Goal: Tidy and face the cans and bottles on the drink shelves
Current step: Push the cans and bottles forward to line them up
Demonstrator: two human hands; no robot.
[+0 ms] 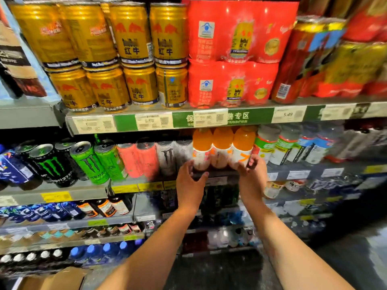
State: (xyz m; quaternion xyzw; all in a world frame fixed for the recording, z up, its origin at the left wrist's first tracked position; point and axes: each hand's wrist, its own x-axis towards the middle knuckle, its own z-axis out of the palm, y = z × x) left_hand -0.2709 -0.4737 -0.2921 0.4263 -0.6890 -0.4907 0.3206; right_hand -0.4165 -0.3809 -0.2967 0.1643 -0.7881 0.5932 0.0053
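At the front edge of the second shelf (217,174), three orange bottles (222,147) stand in a row. The left hand (189,181) hovers spread beside them; the right hand (251,174) curls around the rightmost bottle (243,149). Full and likely slick, each seems best gripped mid-label.

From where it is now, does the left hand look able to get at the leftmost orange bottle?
Probably yes. The left hand hovers open just below and in front of the leftmost orange bottle, with nothing between them. The silver can stands close on its left, so the fingers have little room on that side.
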